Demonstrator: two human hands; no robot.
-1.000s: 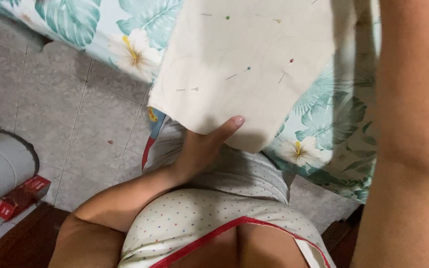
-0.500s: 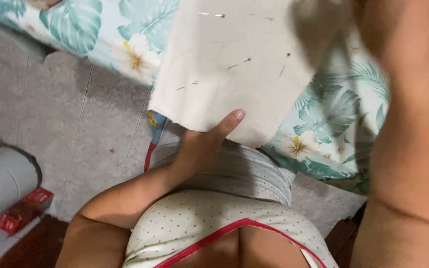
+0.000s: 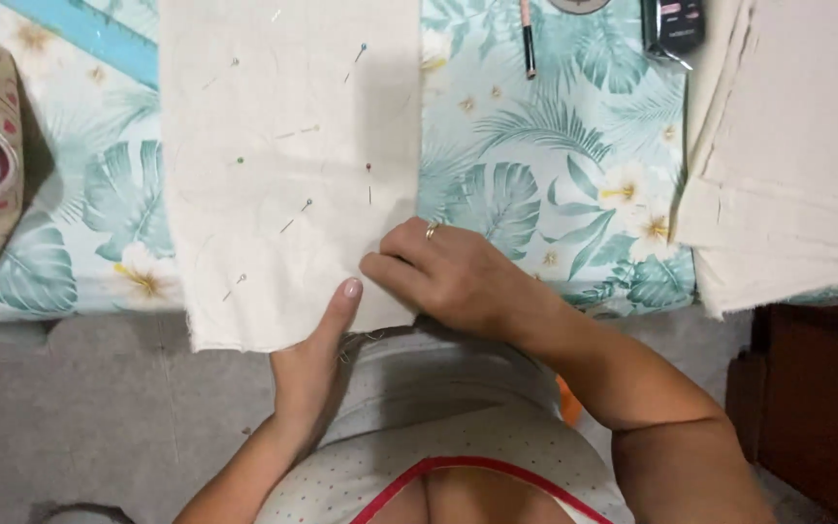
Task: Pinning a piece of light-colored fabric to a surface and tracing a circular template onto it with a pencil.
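Cloth, a cream piece stuck with several pins, is lying flat on the leaf-print counter, its near edge hanging over toward the person. The left hand is pinching that edge, thumb on top; the right hand is pressing the near right corner, its grip narrow on the fabric. Keeping both layers flat and fingers clear of the pin points seems wise here.
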